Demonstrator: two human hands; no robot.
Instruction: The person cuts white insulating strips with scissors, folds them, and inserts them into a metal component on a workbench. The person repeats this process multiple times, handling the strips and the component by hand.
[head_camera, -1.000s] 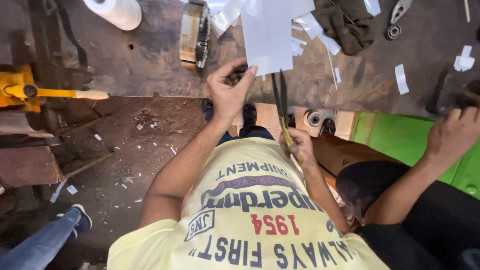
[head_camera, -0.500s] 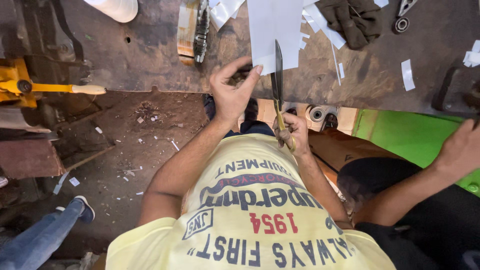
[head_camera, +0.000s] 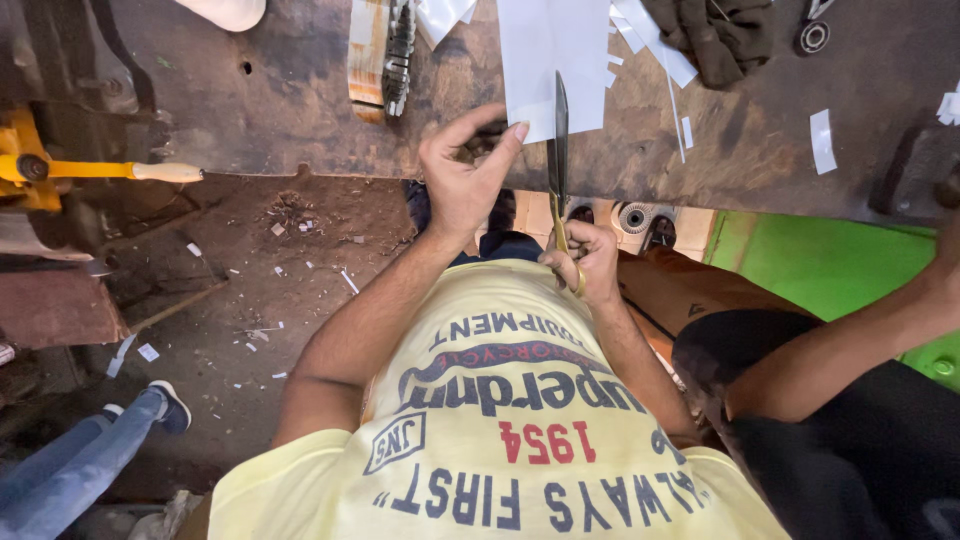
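My left hand (head_camera: 462, 182) rests at the near edge of the dark workbench (head_camera: 300, 110), fingers curled, index tip and thumb pinching the lower corner of a white paper sheet (head_camera: 545, 50). My right hand (head_camera: 590, 262) grips the yellowish handles of long scissors (head_camera: 558, 130). Their dark blades point away from me and lie along the sheet's lower edge, right beside my left fingertips. Whether the blades are parted I cannot tell.
Paper strips (head_camera: 822, 140) lie scattered on the bench, with a dark rag (head_camera: 720, 35), a wood-handled tool (head_camera: 385, 55) and a yellow-handled vise (head_camera: 90, 170). A person in dark clothes (head_camera: 850, 330) sits at my right by a green box (head_camera: 830, 260). A jeans leg (head_camera: 90, 455) stands lower left.
My right hand has lifted the scissors so the blades reach the sheet. My left hand has slid to the sheet's corner. The neighbour's hand has moved off to the right edge.
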